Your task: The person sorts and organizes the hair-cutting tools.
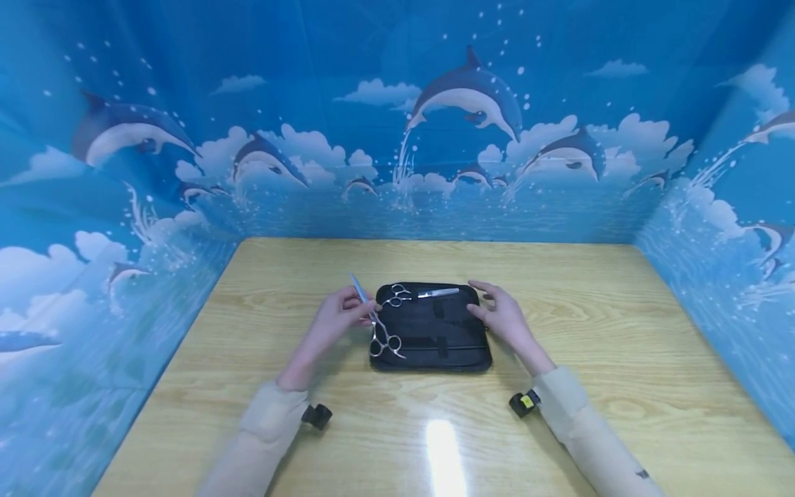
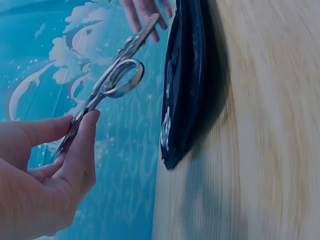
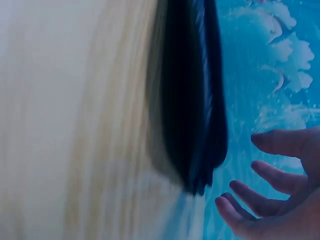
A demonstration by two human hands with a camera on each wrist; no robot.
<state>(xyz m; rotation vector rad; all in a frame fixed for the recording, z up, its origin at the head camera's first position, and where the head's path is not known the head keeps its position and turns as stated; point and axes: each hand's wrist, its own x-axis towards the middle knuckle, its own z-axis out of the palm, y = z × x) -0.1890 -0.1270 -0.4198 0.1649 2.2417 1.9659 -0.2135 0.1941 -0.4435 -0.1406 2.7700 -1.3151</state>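
My left hand (image 1: 344, 312) pinches a pair of silver scissors (image 1: 378, 323) by the blades, between thumb and fingers. The finger loops hang toward me over the left edge of a black case (image 1: 428, 328). In the left wrist view the scissors (image 2: 107, 85) are held apart from the case (image 2: 187, 75). A second pair of scissors (image 1: 397, 295) lies along the case's far edge, its toothed-looking blade (image 1: 438, 293) showing past a dark strap. Beside the case's right edge is my right hand (image 1: 502, 314); in the right wrist view its fingers (image 3: 260, 200) are spread and hold nothing.
The case rests on a light wood-grain table (image 1: 559, 297). Blue dolphin-print cloth (image 1: 397, 186) rises along the table's back and both sides. Black wrist cameras sit on the left wrist (image 1: 317, 416) and the right wrist (image 1: 524, 403).
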